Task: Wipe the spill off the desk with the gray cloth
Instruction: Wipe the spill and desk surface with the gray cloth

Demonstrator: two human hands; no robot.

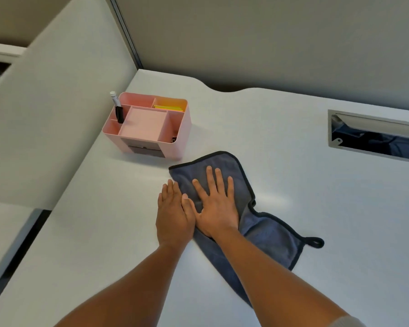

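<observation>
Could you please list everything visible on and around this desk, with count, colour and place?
desk: one, white, fills the view
cloth: one, gray with dark edging, flat at centre
organizer: one, pink, far left, beyond the cloth
pen: one, black and white, upright in the organizer
notes: yellow, in its back compartment
cable slot: one, gray-framed, far right
partitions: pale, left and behind
left hand: flat at the cloth's left edge
right hand: flat on the cloth

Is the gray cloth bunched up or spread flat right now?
Mostly spread flat: the gray microfibre cloth lies open on the white desk, pressed by the right hand, slightly rippled along its right edge.
</observation>
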